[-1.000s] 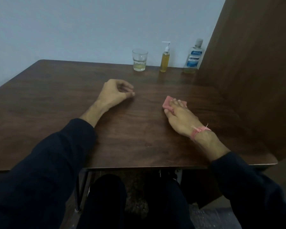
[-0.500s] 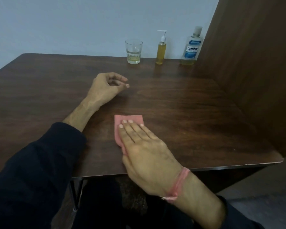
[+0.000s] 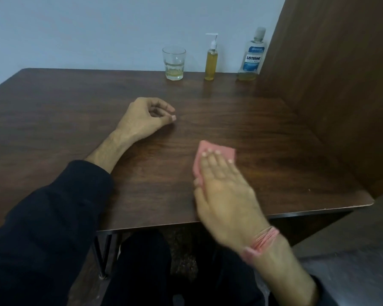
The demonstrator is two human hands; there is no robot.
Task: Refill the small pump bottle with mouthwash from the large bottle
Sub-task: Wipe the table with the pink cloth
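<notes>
The small pump bottle (image 3: 211, 60) with yellow liquid and a white pump stands upright at the table's back edge. Right of it stands the large clear mouthwash bottle (image 3: 251, 56) with a blue label, capped, with only a little yellow liquid at its bottom. My right hand (image 3: 224, 191) presses flat on a folded pink cloth (image 3: 217, 152) on the table's front middle, fingers straight. My left hand (image 3: 145, 118) rests on the table further back and left, fingers loosely curled, holding nothing. Both hands are far from the bottles.
A clear glass (image 3: 174, 62) with a little yellow liquid stands left of the pump bottle. The dark wooden table (image 3: 53, 120) meets a wooden panel (image 3: 341, 85) on the right and a pale wall behind. My legs show under the front edge.
My right hand has slid the pink cloth across the table, first toward the front left, now back to the right. The left hand stays in place.
</notes>
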